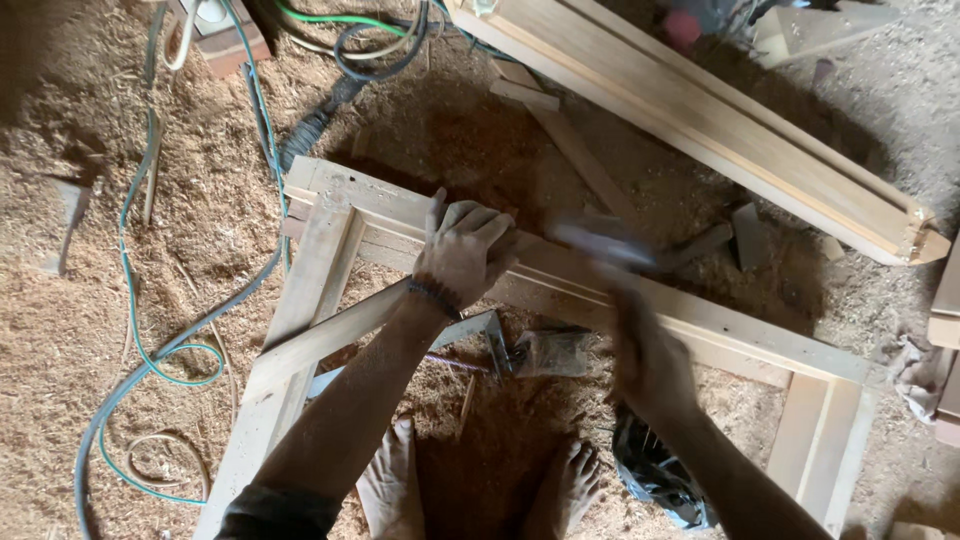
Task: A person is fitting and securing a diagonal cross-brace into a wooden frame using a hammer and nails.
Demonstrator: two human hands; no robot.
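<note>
A wooden frame [330, 215] of pale boards lies on the sawdust floor. My left hand [462, 250] presses down on the frame's long upper rail, fingers spread. My right hand [648, 355] is blurred with motion and grips the handle of a hammer [600, 245], whose blurred head is above the rail just right of my left hand. A loose diagonal slat [320, 340] rests across the frame's left upright under my left forearm. My bare feet stand inside the frame at the bottom.
Long stacked boards [720, 120] run diagonally at the upper right. Green and blue cables [135, 330] loop over the sawdust at left. A metal square [480, 330] and a small bag [555, 352] lie inside the frame. A dark bag [655, 475] sits by my right foot.
</note>
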